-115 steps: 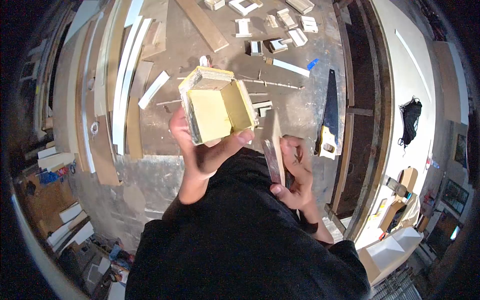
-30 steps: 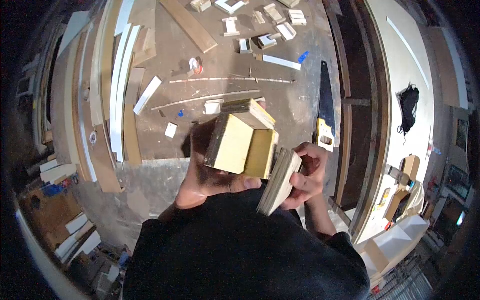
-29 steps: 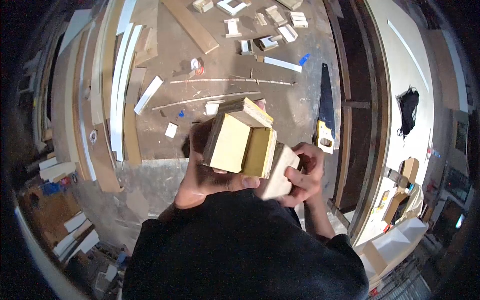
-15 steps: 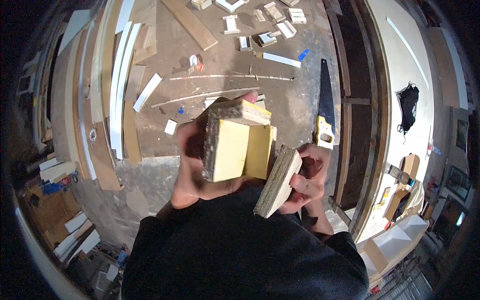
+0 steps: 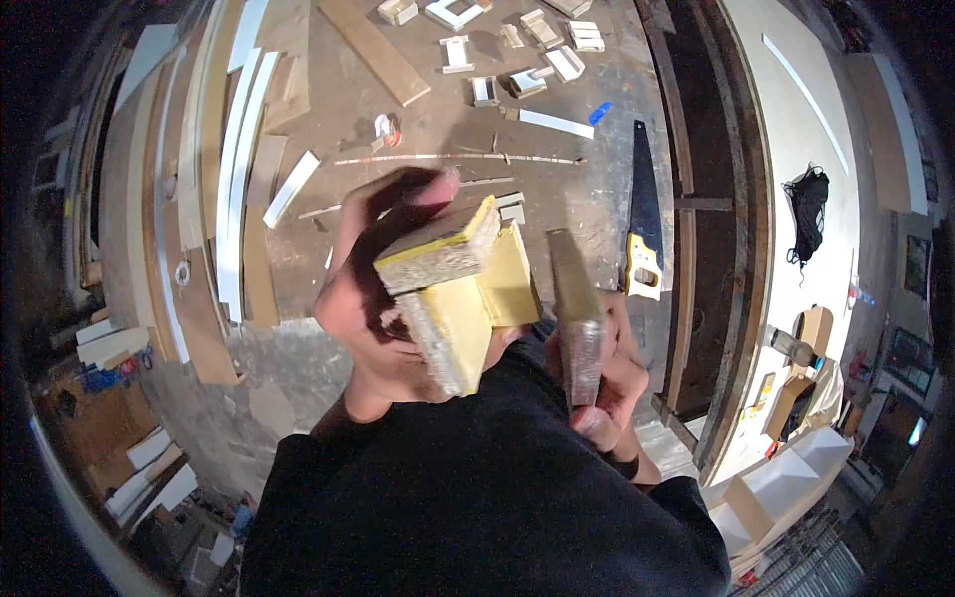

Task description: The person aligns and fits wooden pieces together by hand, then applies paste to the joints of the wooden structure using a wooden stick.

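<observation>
My left hand (image 5: 363, 298) is wrapped round a small open box (image 5: 460, 333) of thick board with yellow inner faces and rough grey edges. The box is tilted, one yellow-edged wall lying uppermost. To its right, my right hand (image 5: 615, 373) grips a flat wooden block (image 5: 577, 323), stood nearly upright with its narrow edge showing. A gap separates block and box. Some fingers of my left hand are hidden behind the box.
A handsaw (image 5: 646, 224) lies at the table's right edge. Long boards and white strips (image 5: 244, 179) run along the left. Several small wooden frames (image 5: 484, 92) lie at the back. Black cord (image 5: 808, 211) rests on the pale surface at right.
The box in my left hand has turned and tipped, its upper wall swinging left. The block in my right hand has gone from slanted to nearly upright.
</observation>
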Demonstrator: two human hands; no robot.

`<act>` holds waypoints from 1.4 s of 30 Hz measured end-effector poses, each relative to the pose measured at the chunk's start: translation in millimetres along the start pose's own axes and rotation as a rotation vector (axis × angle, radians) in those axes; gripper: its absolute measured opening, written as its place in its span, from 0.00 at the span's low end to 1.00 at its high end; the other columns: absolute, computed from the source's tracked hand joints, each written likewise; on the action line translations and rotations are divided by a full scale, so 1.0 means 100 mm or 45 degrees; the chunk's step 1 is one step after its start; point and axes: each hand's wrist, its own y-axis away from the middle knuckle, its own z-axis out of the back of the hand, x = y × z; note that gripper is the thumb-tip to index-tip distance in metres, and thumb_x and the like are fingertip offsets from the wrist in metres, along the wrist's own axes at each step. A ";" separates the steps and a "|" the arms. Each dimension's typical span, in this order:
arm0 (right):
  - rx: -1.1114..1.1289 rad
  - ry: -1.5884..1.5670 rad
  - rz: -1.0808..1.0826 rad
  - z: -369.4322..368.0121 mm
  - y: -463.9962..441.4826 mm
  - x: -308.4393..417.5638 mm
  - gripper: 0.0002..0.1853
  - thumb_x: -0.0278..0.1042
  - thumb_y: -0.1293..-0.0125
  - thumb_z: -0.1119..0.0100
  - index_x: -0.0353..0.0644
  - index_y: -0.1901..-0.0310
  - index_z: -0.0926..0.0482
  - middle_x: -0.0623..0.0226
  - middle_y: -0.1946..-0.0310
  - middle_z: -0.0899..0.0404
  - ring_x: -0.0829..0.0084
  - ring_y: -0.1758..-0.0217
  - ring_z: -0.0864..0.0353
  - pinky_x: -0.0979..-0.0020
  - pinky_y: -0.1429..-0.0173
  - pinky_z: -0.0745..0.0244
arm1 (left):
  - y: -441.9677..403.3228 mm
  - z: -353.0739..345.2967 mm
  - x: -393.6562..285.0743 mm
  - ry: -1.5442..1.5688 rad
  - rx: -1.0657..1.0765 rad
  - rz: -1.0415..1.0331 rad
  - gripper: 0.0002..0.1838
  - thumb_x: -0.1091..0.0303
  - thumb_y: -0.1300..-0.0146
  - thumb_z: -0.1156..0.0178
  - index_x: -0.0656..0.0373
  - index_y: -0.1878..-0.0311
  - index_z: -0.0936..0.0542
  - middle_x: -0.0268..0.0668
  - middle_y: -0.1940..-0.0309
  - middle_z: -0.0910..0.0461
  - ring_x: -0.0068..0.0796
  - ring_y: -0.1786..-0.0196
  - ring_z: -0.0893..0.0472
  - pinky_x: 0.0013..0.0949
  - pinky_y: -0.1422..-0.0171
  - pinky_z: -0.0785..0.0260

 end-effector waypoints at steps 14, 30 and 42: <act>0.033 -0.007 -0.531 -0.09 -0.22 0.36 0.39 0.45 0.41 0.38 0.28 0.32 0.34 0.46 0.42 0.31 0.56 0.37 0.31 0.61 0.32 0.41 | -0.19 0.01 0.21 -0.109 0.105 -0.289 0.32 0.67 0.65 0.24 0.71 0.52 0.19 0.46 0.50 0.17 0.37 0.49 0.17 0.35 0.41 0.27; 0.076 0.091 -0.621 -0.02 -0.37 0.47 0.37 0.44 0.39 0.39 0.30 0.32 0.33 0.47 0.44 0.30 0.57 0.39 0.32 0.62 0.32 0.42 | -0.22 -0.07 0.39 0.019 0.098 -0.184 0.38 0.66 0.62 0.22 0.72 0.45 0.25 0.43 0.52 0.20 0.31 0.52 0.18 0.34 0.47 0.23; 0.130 -0.017 -0.648 0.05 -0.47 0.34 0.37 0.45 0.38 0.39 0.30 0.32 0.33 0.53 0.46 0.30 0.63 0.40 0.32 0.65 0.32 0.43 | -0.28 -0.05 0.52 0.150 0.049 -0.185 0.43 0.71 0.63 0.21 0.77 0.42 0.29 0.46 0.48 0.23 0.29 0.49 0.18 0.33 0.45 0.22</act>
